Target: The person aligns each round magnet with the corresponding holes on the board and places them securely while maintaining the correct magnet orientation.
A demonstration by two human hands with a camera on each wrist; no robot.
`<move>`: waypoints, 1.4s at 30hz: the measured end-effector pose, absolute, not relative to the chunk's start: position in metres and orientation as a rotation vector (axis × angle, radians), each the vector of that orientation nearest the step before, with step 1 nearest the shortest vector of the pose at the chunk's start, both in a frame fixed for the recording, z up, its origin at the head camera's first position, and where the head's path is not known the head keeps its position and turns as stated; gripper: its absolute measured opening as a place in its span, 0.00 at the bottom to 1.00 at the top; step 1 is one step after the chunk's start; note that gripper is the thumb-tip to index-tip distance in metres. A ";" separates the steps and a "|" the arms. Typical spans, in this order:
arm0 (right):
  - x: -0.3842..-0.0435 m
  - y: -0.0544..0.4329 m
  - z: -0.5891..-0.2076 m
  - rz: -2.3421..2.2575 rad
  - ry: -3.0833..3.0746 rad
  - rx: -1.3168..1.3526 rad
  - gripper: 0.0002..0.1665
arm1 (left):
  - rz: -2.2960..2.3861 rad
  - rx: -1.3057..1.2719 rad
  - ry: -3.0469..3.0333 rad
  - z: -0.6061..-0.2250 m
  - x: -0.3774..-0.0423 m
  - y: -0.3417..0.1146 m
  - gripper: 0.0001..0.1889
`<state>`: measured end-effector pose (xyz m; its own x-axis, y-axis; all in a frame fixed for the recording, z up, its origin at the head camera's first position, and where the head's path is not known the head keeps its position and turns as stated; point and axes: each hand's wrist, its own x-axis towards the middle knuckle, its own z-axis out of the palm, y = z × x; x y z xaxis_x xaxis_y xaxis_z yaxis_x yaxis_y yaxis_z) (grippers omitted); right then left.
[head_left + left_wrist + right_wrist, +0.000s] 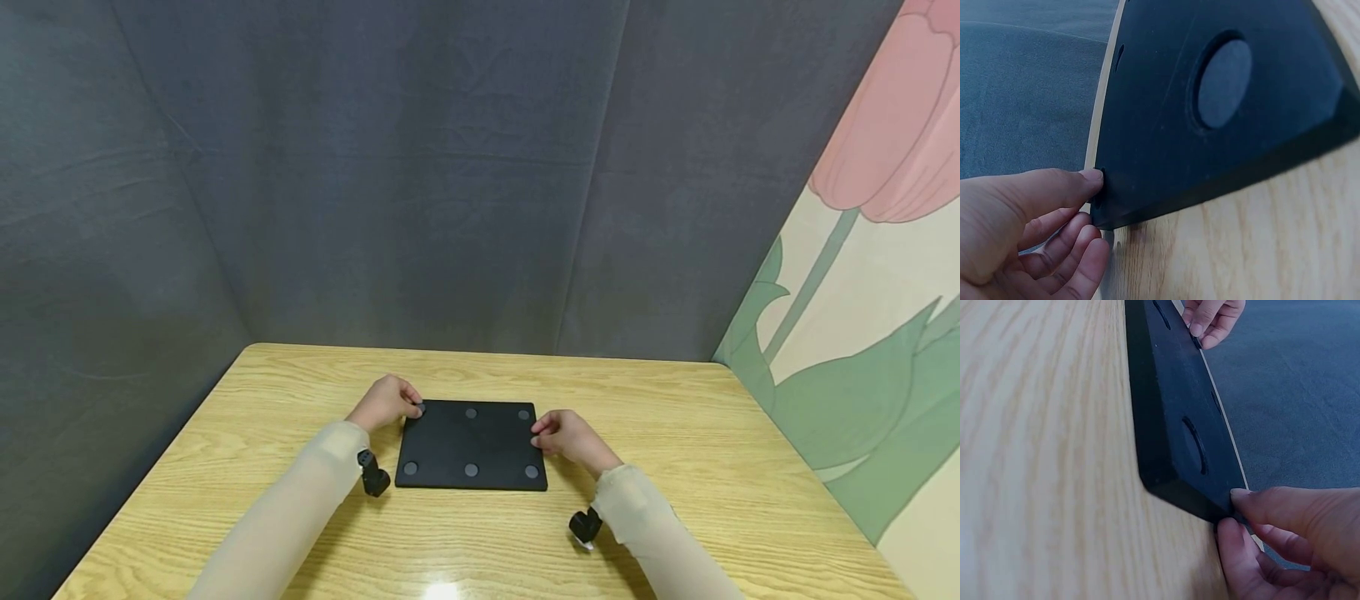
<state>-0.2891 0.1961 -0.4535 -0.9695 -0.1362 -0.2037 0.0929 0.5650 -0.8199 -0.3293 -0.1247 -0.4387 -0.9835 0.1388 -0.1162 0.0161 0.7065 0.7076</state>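
Note:
A black rectangular panel (472,446) with several round grey spots lies on the wooden table, its long sides running left to right. At its far left corner, my left hand (388,402) pinches the edge. The left wrist view shows that thumb on the top face and the fingers curled beside the rim. My right hand (570,437) grips the right edge, a little beyond the middle. In the right wrist view, the right thumb (1260,503) presses on top and a finger touches the side. Whether the panel's underside is fully on the table cannot be told.
The wooden table (300,517) extends around the panel on all sides. A dark grey curtain (405,183) hangs behind its far edge and along the left. To the right stands a wall with a painted tulip (885,125). Both wrists carry small black cameras.

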 end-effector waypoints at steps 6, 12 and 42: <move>-0.289 0.197 -0.455 -1.358 2.553 -0.032 0.06 | 1.150 0.128 2.752 -0.440 -0.329 -0.125 0.05; -0.289 0.197 -0.454 -1.347 2.559 -0.039 0.06 | 1.155 0.129 2.745 -0.441 -0.329 -0.126 0.06; -0.289 0.195 -0.455 -1.377 2.542 -0.019 0.06 | 1.139 0.167 2.755 -0.441 -0.331 -0.128 0.06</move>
